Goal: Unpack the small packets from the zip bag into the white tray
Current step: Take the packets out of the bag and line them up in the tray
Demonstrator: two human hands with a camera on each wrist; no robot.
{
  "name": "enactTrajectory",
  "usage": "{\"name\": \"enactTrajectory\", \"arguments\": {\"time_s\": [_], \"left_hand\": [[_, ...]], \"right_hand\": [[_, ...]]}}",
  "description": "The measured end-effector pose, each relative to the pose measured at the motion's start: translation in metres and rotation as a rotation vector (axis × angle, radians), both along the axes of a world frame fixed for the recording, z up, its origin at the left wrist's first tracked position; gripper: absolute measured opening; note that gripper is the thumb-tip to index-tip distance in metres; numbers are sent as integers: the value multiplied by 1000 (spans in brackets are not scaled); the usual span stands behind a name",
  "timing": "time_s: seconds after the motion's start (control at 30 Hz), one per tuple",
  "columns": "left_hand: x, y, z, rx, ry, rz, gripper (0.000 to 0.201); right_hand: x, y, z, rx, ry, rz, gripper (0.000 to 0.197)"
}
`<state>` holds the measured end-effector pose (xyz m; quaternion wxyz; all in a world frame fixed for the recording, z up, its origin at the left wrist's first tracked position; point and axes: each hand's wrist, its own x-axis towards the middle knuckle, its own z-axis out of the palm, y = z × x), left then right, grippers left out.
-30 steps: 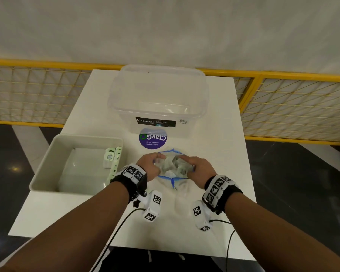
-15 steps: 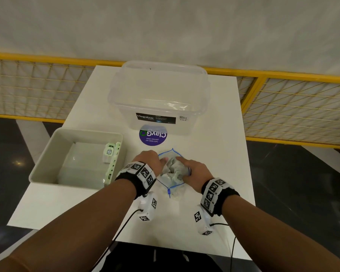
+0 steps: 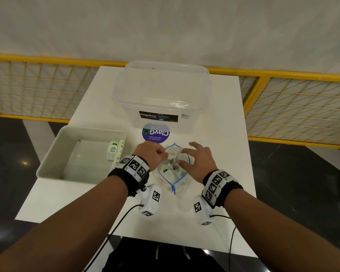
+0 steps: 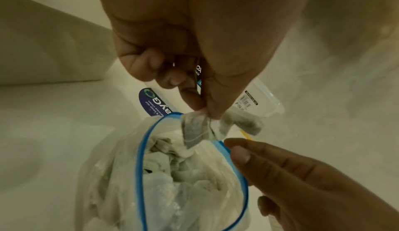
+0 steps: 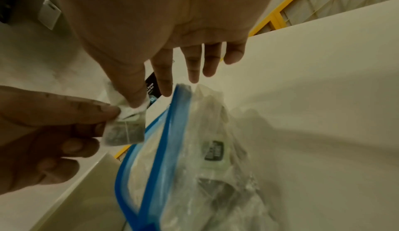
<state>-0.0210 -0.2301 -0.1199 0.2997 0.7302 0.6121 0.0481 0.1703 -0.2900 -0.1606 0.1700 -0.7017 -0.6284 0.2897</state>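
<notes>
The clear zip bag point(image 3: 172, 174) with a blue zip rim stands open on the white table, with several small packets inside. My left hand point(image 3: 164, 153) pinches a small grey packet point(image 4: 194, 130) between thumb and forefinger just above the bag's mouth; a second packet point(image 4: 242, 122) hangs beside it. My right hand point(image 3: 186, 155) hovers over the bag's right side with fingers point(image 5: 194, 64) spread and holds nothing. The white tray point(image 3: 51, 156) sits to the left, with a few pale green packets point(image 3: 114, 151) against its right wall.
A large clear storage box point(image 3: 161, 95) stands behind the bag, with a round purple sticker point(image 3: 155, 133) on the table in front of it. The table's edges drop to dark floor on both sides. A yellow mesh fence point(image 3: 294, 107) runs behind.
Both hands were gripping at the bag's mouth. Now my left hand has drawn a packet up out of it, and my right hand has let go and spread its fingers.
</notes>
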Motion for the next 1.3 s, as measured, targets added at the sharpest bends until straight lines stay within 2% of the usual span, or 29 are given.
{"name": "enactTrajectory", "arguments": {"time_s": [0.1,0.2,0.27,0.4,0.5,0.67,0.77,0.93,1.07,1.2,1.3], "left_hand": [[2,-3,4,-12,-117,-10,25],[1,-4,1,-39,-102,-49,25],[0,-4,0,-63,-96,-57,22],[-3,-4,2,-79,-138,-68,17],[-8,-3,3,-65,-172,-37,19],[-22,0,4,-63,-285,80,15],[-32,3,7,-54,-323,60,14],[-41,9,17,24,-386,47,13],[-53,18,23,-13,-463,35,9],[-71,25,32,-87,-523,51,10],[-89,32,38,-141,-579,63,13]], "right_hand": [[-3,4,10,111,125,0,46],[-4,7,21,152,339,-71,33],[-4,7,24,142,412,-74,29],[-3,7,25,116,334,-31,15],[-3,8,26,83,322,-69,9],[-5,13,31,18,440,-160,17],[-11,17,35,-18,460,-147,18],[-27,29,44,-72,470,-131,38],[-46,32,57,-86,533,-182,26],[-68,36,69,-49,461,-111,14],[-88,39,74,-77,556,-69,26]]}}
